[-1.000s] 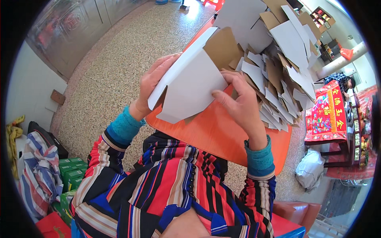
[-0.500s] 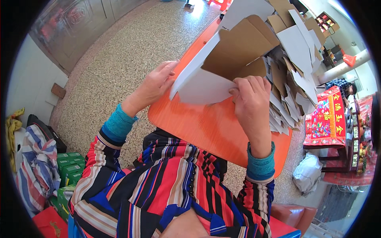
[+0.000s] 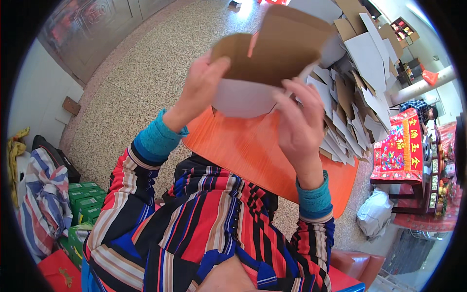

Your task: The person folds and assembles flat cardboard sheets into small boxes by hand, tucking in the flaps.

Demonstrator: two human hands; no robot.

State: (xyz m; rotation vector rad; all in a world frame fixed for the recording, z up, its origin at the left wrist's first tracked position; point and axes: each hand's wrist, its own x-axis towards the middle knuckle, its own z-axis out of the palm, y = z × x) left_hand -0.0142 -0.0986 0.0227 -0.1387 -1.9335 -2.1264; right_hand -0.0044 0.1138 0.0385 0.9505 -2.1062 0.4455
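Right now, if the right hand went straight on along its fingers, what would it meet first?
Most likely the box: the right hand's fingertips overlap its near right corner in view, though depth is unclear and they may be touching.

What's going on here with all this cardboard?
A person in a striped top is handling an open cardboard box, white outside and brown inside, over an orange table. The left hand grips its left side. The right hand is at its right side, fingers parted; whether they touch it is unclear. A pile of white and brown cardboard lies to the right.
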